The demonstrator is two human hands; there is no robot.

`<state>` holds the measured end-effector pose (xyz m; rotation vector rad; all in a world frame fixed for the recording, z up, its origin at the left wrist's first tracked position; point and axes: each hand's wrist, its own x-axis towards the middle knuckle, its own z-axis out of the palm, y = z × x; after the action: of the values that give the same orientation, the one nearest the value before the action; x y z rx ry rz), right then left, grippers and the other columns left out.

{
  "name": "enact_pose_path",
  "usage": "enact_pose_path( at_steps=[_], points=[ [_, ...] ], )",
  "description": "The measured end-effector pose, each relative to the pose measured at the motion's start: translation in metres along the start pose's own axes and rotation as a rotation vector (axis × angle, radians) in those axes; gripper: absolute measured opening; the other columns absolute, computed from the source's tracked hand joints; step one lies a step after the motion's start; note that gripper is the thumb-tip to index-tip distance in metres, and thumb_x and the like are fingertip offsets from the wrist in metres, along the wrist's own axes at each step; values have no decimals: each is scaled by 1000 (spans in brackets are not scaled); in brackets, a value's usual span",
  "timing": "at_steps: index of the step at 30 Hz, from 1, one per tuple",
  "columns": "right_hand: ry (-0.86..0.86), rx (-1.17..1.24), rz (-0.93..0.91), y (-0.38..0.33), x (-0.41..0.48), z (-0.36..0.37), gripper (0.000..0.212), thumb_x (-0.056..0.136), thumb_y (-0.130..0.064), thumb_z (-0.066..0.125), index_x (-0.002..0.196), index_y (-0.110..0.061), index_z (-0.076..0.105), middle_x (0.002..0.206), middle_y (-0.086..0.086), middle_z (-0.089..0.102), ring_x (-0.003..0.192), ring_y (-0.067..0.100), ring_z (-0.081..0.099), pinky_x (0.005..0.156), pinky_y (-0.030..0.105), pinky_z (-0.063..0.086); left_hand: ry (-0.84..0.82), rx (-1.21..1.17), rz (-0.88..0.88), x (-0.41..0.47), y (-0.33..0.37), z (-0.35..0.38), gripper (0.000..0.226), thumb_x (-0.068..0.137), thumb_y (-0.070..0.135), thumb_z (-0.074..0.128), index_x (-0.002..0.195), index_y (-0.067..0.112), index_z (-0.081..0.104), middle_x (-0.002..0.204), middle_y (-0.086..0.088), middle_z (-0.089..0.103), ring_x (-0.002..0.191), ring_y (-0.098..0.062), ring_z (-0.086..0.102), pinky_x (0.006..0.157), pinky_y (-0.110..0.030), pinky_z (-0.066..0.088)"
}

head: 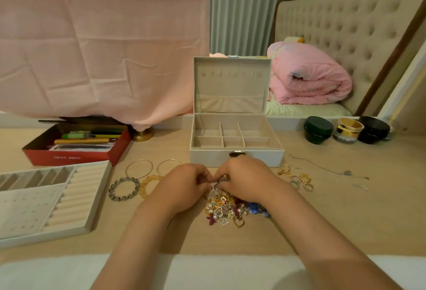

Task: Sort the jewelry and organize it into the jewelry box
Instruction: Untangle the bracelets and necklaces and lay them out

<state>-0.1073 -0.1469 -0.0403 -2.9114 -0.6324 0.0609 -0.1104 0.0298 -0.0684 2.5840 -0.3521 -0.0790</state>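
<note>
Pinching together at the far edge of the jewelry pile [227,209], the left hand [184,183] and the right hand [242,176] meet fingertip to fingertip, fingers curled inward, on a small silvery piece [215,182] that hangs down into the heap. Both hands seem to have hold of it, as though working it free from the tangle.

The jewelry box [236,158] stands open directly beyond the hands, its front wall just past the knuckles and its lid upright. The divided compartments lie straight ahead of the grip, so a short forward reach would likely do. The right hand sits slightly nearer the clasp. The lifted-out tray [27,209] lies well to the left, closer to the left hand. Bracelets [124,188] lie between tray and hands, rings [297,178] just right of the right hand, and a thin chain [322,167] beyond them.

What the pinched piece is cannot be made out; the fingers cover most of it, and whether it is caught on others is hidden. The wrists cover part of the pile.
</note>
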Motion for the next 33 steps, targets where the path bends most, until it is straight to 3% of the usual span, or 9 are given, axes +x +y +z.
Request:
enact_pose_path(
  at_steps=[4, 7, 10, 13, 16, 24, 33],
  points=[
    [27, 135, 48, 7, 2, -1, 16, 85, -46, 74, 100, -40, 76, 72, -16, 56, 67, 2, 50, 61, 26, 37, 16, -42, 35, 3, 2, 2, 14, 93, 24, 61, 97, 35, 67, 92, 13, 66, 83, -7, 59, 74, -25, 48],
    [56, 438, 110, 15, 1, -3, 14, 80, -38, 82, 89, -31, 76, 69, -11, 63, 61, 1, 56, 64, 26, 49, 64, -153, 52, 4, 5, 3, 18, 97, 20, 56, 100, 33, 68, 94, 13, 68, 84, -1, 59, 68, -16, 42],
    [126, 723, 130, 17, -4, -11, 9, 82, -27, 82, 89, -26, 76, 80, -5, 70, 66, 6, 61, 69, 27, 54, 131, -459, 51, 4, 13, 3, 19, 98, 16, 56, 98, 29, 69, 95, 11, 71, 91, -6, 64, 78, -20, 48],
    [164, 984, 119, 17, -8, -21, 9, 89, -11, 75, 97, -15, 75, 78, 3, 71, 54, 14, 58, 50, 21, 47, 80, -879, -7, 0, 24, -1, 16, 98, 10, 57, 106, 19, 69, 96, -1, 76, 94, -16, 71, 82, -25, 55],
    [187, 1100, 116, 17, -10, -28, 11, 93, -7, 69, 103, -12, 72, 73, 5, 72, 53, 16, 61, 40, 22, 39, -50, -1033, 27, -1, 27, -7, 19, 100, 6, 54, 117, 9, 63, 100, -14, 75, 88, -22, 72, 83, -31, 58],
    [207, 1472, 165, 16, -11, -35, 15, 97, -6, 61, 111, -6, 66, 100, 12, 76, 66, 20, 70, 46, 25, 53, -159, -920, 19, -2, 20, -15, 17, 100, 12, 55, 105, 5, 70, 73, 1, 64, 68, -11, 60, 73, -25, 52],
    [218, 1738, 94, 21, -13, -45, 22, 100, 1, 50, 112, -9, 64, 80, 7, 67, 63, 16, 66, 57, 26, 58, -208, -833, 69, -9, 16, -29, 20, 101, 16, 54, 95, 7, 71, 71, -4, 65, 72, -15, 63, 78, -22, 50]
  ],
)
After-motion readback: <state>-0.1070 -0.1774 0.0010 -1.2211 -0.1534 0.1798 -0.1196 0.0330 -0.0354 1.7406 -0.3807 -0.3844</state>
